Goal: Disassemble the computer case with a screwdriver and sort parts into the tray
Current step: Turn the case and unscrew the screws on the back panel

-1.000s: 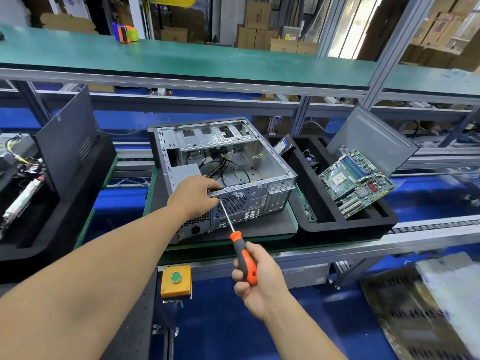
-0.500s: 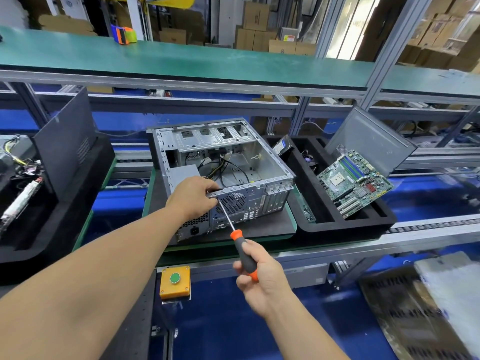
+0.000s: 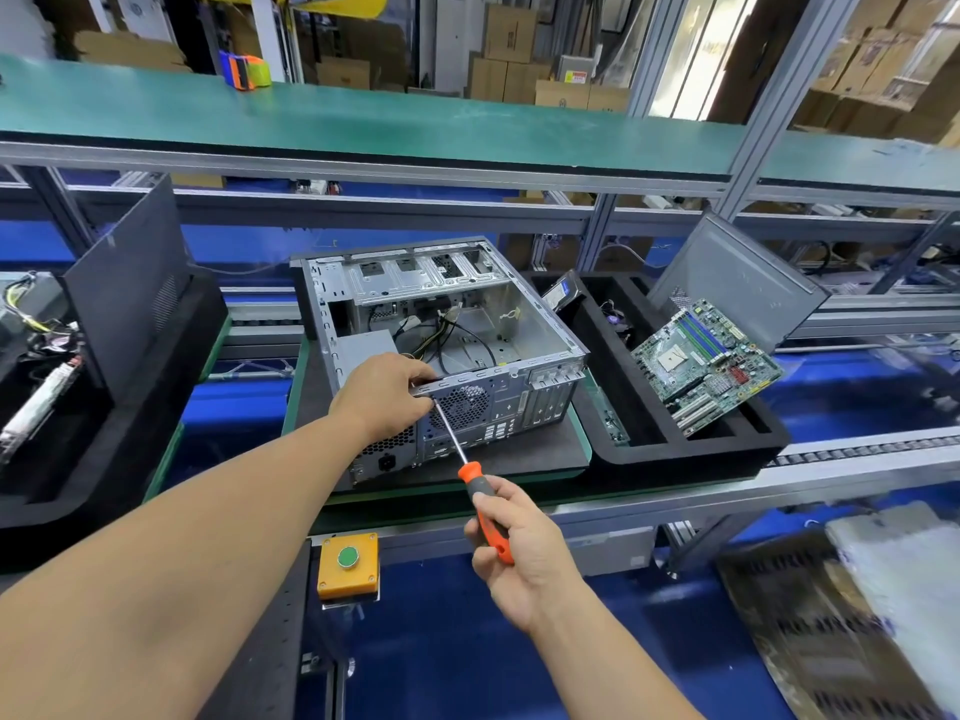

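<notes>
An open grey computer case (image 3: 524, 324) lies on its side on a dark mat, rear panel toward me, with loose cables inside. My left hand (image 3: 384, 392) grips the near top edge of the rear panel beside the fan grille. My right hand (image 3: 514, 543) holds an orange and grey screwdriver (image 3: 480, 493); its shaft slants up-left and its tip meets the rear panel right under my left fingers. To the right stands a black foam tray (image 3: 691, 454), with a green motherboard (image 3: 706, 361) propped in it and a grey side panel (image 3: 737, 278) leaning behind.
Another black tray (image 3: 104, 449) with a dark panel and cabled parts sits at the left. A yellow box with a green button (image 3: 348, 563) hangs below the conveyor edge. A green shelf (image 3: 363, 122) runs overhead at the back. Perforated metal (image 3: 821, 626) lies low right.
My right hand has turned a little on the screwdriver handle, with the tip staying at the same spot on the rear panel. My left hand has kept its grip on the case.
</notes>
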